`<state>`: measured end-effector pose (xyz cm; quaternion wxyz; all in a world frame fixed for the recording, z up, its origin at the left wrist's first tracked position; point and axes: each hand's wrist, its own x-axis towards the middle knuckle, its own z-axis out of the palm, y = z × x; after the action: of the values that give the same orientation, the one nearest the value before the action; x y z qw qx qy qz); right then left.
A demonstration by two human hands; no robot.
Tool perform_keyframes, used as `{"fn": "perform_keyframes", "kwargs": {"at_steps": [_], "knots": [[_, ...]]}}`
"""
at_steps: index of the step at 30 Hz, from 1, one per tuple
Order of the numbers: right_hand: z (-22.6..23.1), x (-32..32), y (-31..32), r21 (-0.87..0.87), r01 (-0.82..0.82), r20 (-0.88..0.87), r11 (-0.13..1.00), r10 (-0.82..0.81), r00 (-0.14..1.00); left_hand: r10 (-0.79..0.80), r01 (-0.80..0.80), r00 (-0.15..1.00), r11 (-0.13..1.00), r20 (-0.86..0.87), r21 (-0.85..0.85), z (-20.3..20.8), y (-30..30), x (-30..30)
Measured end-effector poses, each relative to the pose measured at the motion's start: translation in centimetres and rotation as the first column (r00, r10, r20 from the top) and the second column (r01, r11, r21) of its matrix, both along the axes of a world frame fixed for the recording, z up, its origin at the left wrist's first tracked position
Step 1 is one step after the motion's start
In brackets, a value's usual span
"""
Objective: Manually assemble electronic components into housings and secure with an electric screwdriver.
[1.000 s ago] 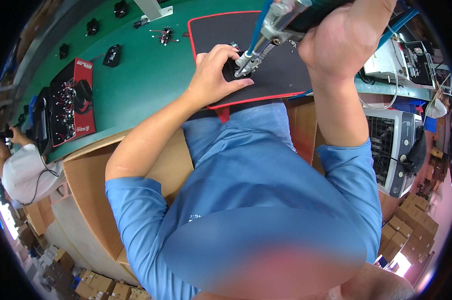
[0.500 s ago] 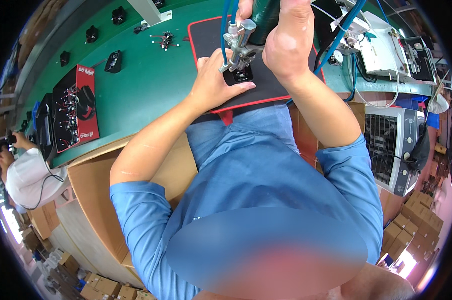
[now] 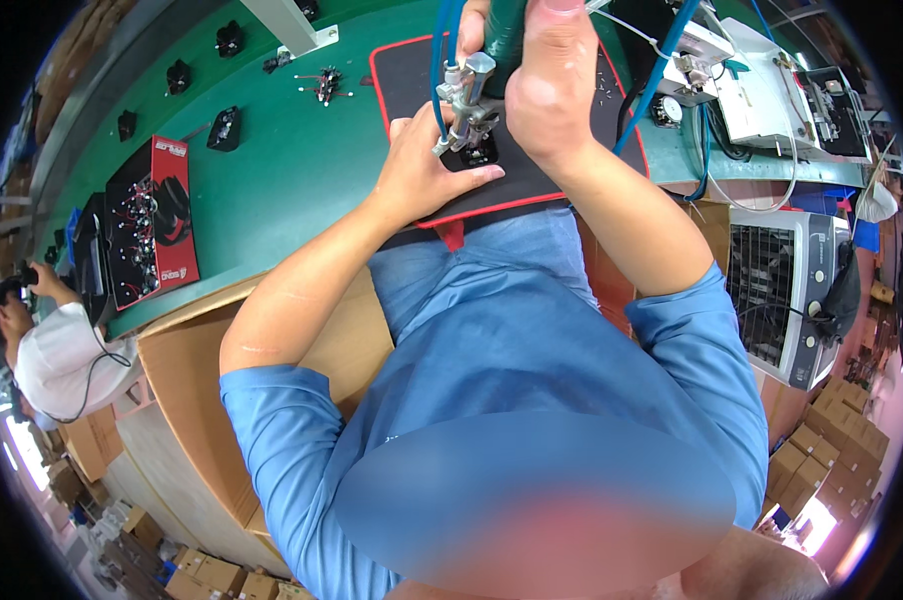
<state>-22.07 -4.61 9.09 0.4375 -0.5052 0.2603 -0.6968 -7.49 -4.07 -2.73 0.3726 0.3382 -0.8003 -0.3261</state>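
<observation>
Gripping 1 power screwdriver [image 3: 492, 60], right hand [image 3: 552, 85] is wrapped shut around its green body, thumb on top, tip pointing down. 2 blue hoses [image 3: 440, 60] run up from the metal head of the tool, just left of the right fingers. 1 more blue hose [image 3: 662, 75] runs off to the right of that hand.

Left hand [image 3: 427, 165] lies flat on 1 black mat with red edge [image 3: 562, 180], fingers stretched out and pressed against 1 small black part [image 3: 475, 153]. Part sits on the mat right at the left fingertips, directly under the screwdriver tip, between both hands. Can't tell if the left fingers pinch the part or only brace it.

Mat lies on 1 green bench [image 3: 302, 180]. Far left of the left fingers: 1 red-and-black box [image 3: 177, 215] with 1 black tray of parts [image 3: 137, 235] beside it. Past the left fingers toward the far edge: 4 small black parts in a loose row, e.g. [image 3: 224, 127], plus 1 small wired piece [image 3: 327, 85] and 1 white post foot [image 3: 292, 25].

Right of the right fingers: 1 white machine [image 3: 762, 95] with cables, and lower down 1 white fan unit [image 3: 787, 290] with 2 knobs. Cardboard boxes [image 3: 192, 390] sit below the bench under the left forearm.

1 other person in a white shirt [image 3: 42, 360] at the far left edge, well apart from both hands.
</observation>
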Motion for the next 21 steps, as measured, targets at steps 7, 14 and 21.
{"fn": "perform_keyframes", "kwargs": {"at_steps": [7, 14, 21], "knots": [[10.3, -0.6, 1.2, -0.004, -0.113, 0.083, 0.994, 0.113, 0.99, 0.045, -0.015, 0.983, 0.986, 0.176, -0.165, 0.5, 0.7, 1.2], [14.6, -4.9, 0.7, -0.274, 0.054, 0.002, 0.96, -0.056, 0.998, 0.159, -0.143, 0.972, 0.984, 0.171, -0.104, 5.4, -4.7, 1.0], [6.3, -8.2, -0.1, -0.662, 0.475, -0.245, 0.579, -0.767, 0.593, 0.491, -0.428, 0.739, 0.871, 0.462, -0.241, 5.0, -23.0, 1.5]]}}
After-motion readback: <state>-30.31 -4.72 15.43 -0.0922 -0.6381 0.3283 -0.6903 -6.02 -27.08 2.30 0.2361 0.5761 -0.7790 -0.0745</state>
